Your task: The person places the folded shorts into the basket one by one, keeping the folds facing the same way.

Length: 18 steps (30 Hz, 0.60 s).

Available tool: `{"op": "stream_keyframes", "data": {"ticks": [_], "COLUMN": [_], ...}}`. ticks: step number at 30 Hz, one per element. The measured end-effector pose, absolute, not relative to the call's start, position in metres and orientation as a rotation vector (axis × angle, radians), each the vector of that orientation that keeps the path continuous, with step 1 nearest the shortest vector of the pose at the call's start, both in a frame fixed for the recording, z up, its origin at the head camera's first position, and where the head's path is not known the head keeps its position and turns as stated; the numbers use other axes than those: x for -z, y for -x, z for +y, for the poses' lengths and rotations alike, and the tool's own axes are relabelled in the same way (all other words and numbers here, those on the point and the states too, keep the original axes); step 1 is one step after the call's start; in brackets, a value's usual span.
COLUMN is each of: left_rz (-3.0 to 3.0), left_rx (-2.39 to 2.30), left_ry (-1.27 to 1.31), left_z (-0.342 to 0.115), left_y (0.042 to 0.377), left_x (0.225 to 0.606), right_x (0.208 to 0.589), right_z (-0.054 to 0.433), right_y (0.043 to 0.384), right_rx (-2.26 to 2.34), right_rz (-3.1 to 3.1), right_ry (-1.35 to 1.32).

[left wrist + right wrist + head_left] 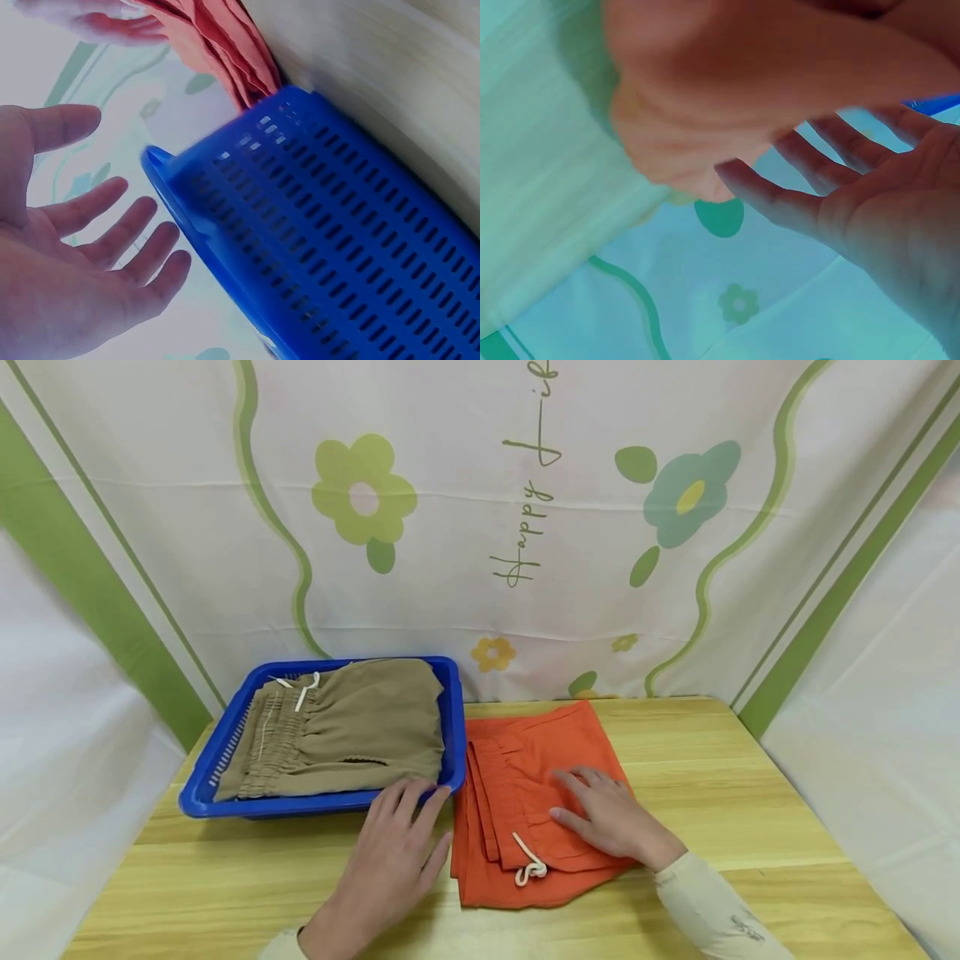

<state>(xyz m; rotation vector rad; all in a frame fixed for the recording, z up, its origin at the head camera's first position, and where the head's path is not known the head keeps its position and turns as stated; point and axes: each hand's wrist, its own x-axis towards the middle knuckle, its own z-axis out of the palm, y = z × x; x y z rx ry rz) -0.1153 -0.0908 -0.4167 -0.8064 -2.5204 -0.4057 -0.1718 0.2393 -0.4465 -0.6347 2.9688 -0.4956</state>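
While the left hand (393, 843), loose and gripping nothing, is hovering by the near right corner of the blue basket (292, 808), the right hand (611, 814), equally relaxed, is hovering over or touching the folded orange garment (543, 768) on the tabletop (712, 777), right of the basket. A shallow pinch could be catching only upper layers, undoing the fold.

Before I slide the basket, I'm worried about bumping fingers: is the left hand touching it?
Apart. The left wrist view shows it: a pale gap runs unbroken between the left hand and the basket.
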Motion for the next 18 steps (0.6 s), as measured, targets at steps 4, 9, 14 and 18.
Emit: {"op": "stream_keyframes", "data": {"ticks": [4,9,14,18], "left_rz": [-2.479,-2.477,-2.613,-2.749], "left_rx": [0.411,0.472,0.579,0.722], "left_ry": [0.879,0.994,1.037,1.014], "left_z": [-0.083,-0.071,-0.061,-0.057], "left_y": [0.111,0.106,0.103,0.104], "left_x": [0.415,0.415,0.42,0.428], "right_x": [0.445,0.443,0.438,0.434], "right_z": [0.244,0.249,0.254,0.26], "right_y": [0.173,0.174,0.176,0.179], "right_rx": [0.482,0.465,0.452,0.451], "right_rz": [2.988,3.014,3.054,3.083], "right_ry": [0.643,0.651,0.637,0.608]}}
